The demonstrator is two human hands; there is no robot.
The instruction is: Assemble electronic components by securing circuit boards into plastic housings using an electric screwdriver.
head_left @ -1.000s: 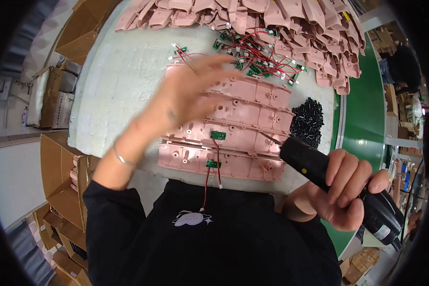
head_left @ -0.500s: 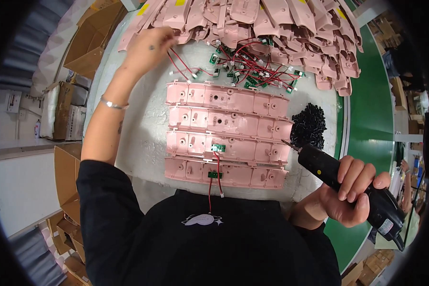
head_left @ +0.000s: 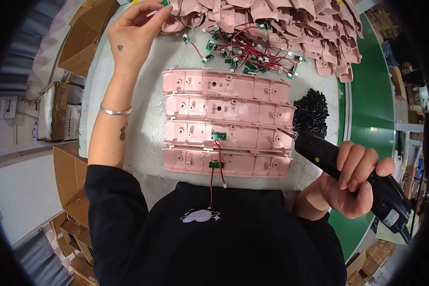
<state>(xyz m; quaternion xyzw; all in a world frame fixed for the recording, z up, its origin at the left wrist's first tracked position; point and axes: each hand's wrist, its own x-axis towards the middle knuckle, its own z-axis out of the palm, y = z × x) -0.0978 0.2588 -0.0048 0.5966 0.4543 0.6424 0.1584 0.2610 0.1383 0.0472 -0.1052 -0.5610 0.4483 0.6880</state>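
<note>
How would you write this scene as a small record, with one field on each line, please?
Left hand: pinches a small circuit board, near the picture's top edge
Right hand: holds a black power screwdriver, pointing toward the pink shells
Shell layout: four rows; the nearest two carry green boards with red wires
Right of shells: pile of small black screws
Beyond shells: tangled wired boards, then heaped pink parts

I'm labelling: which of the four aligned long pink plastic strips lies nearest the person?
The bottommost long pink plastic strip in view; the other three lie farther.
</note>
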